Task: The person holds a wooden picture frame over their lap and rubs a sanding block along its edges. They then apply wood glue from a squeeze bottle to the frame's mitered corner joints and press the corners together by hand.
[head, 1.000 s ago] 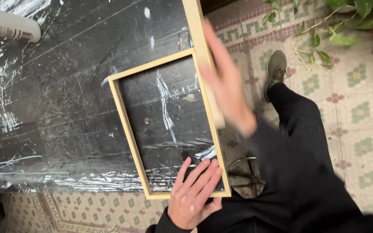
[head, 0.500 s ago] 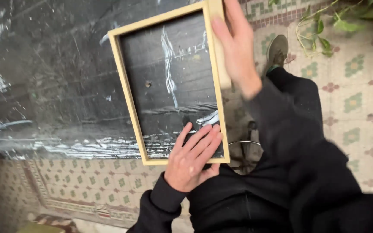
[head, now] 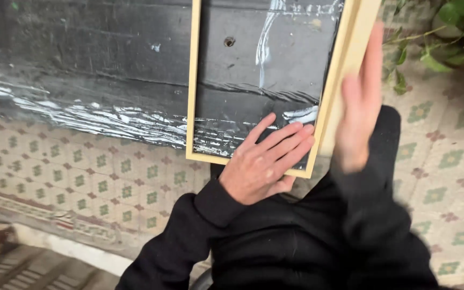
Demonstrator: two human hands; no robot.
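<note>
Seen from above, head camera tilted down over a dark bench wrapped in glossy black plastic film, streaked with white scuffs along its near edge. On the bench, overhanging that near edge slightly: a pale wooden frame, rectangular, open in the middle so the black film shows through, with a small round hole in the surface visible inside it. Left hand laid flat, fingers spread and extended, palm down across the frame's lower right corner, fingertips on the black surface inside, heel of the hand over the bottom rail; pressing rather than gripping, nothing enclosed. Right hand blurred by motion, open with fingers straight and pointing up, set against the frame's right rail and a second pale wooden strip lying along that rail; whether actually clasping the strip or only flat against it cannot be told through the blur. Both arms in black sleeves, dark trousers below. Underneath and around: patterned floor tiles with green and red motifs. Top right: green leaves of a plant.
</note>
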